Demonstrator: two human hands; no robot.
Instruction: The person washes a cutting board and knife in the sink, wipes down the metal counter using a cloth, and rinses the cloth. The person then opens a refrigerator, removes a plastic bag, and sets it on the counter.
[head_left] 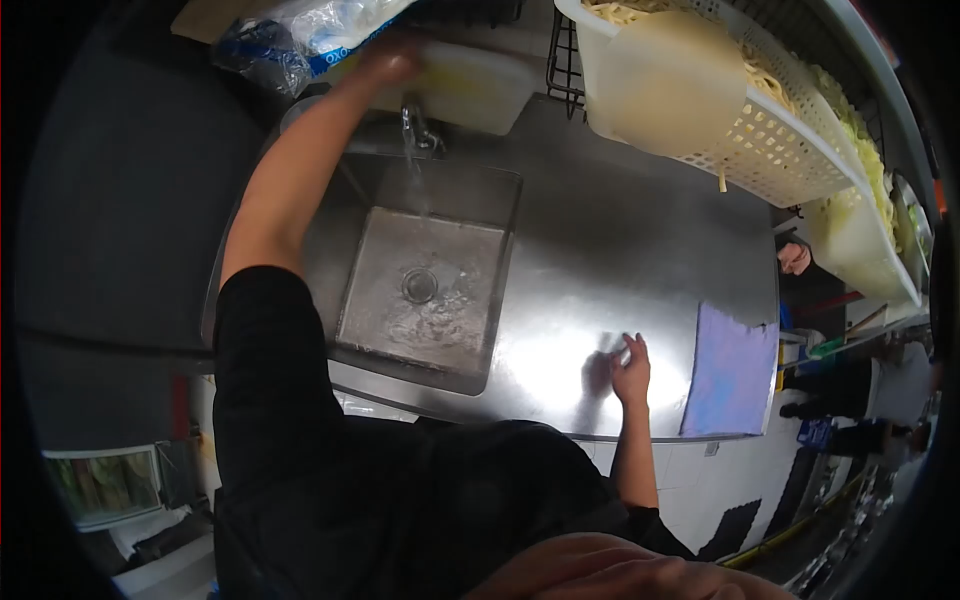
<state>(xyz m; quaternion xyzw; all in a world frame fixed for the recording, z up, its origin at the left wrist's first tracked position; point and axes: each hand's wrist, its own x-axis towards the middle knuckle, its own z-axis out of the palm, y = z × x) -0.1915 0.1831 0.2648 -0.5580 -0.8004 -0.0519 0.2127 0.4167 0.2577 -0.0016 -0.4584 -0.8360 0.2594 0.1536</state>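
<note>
My left hand (398, 65), smeared by motion, reaches up past the running faucet (412, 125). It is at the left end of a whitish board or bin (470, 90) with a yellowish patch, and just below a clear and blue plastic bag (310, 45). Its fingers do not show clearly, nor whether it grips anything. Water falls from the faucet into the metal sink (420, 270) and spreads around the drain. Above the steel counter (590, 230), my right hand (630, 372) has loosely bent fingers, somewhat apart, with nothing visible in them. A purple-blue cloth (730, 370) lies to its right.
A white perforated basket (790, 140) with noodle-like strips stands at the upper right. Beside it is a white container (860, 235) with pale green shredded vegetable. A black wire rack (565, 65) is at the back. Other people are partly visible at the far right.
</note>
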